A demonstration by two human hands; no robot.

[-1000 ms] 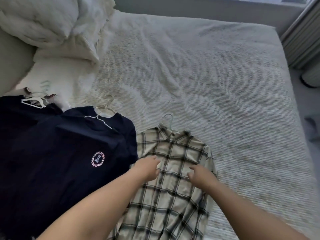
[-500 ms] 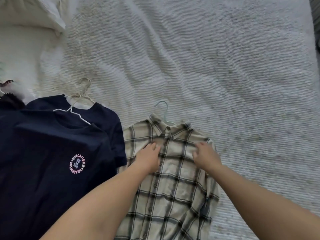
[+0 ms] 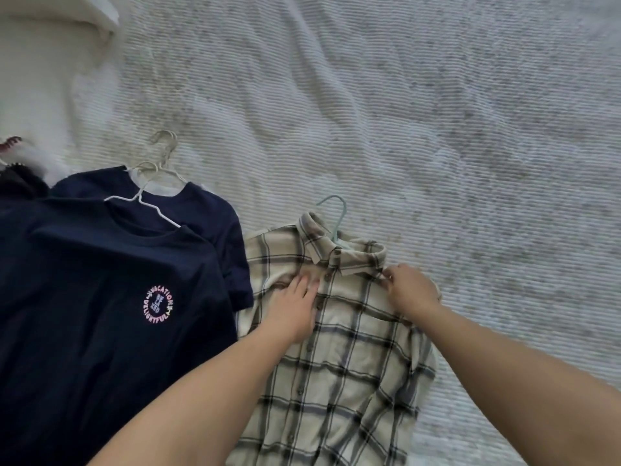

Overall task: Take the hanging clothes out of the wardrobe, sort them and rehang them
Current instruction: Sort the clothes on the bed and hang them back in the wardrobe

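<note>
A cream and black plaid shirt [image 3: 349,364] lies flat on the bed on a pale blue hanger [image 3: 337,216]. My left hand [image 3: 294,307] rests flat on its chest beside the button row, fingers straight. My right hand [image 3: 408,290] pinches the fabric just under the right collar tip. To the left lies a navy T-shirt with a round pink logo [image 3: 100,314] on a white hanger [image 3: 141,200]. It overlaps a second navy T-shirt [image 3: 208,213], also on a white hanger [image 3: 164,149].
The white ribbed bedspread [image 3: 403,112] stretches up and to the right of the shirts. White pillows [image 3: 50,35] fill the top left corner. A dark garment with a patterned edge [image 3: 13,173] shows at the far left.
Both hands have slid up the plaid shirt from its middle to just below the collar. The camera has tilted down and closer, so the pillows have left most of the view.
</note>
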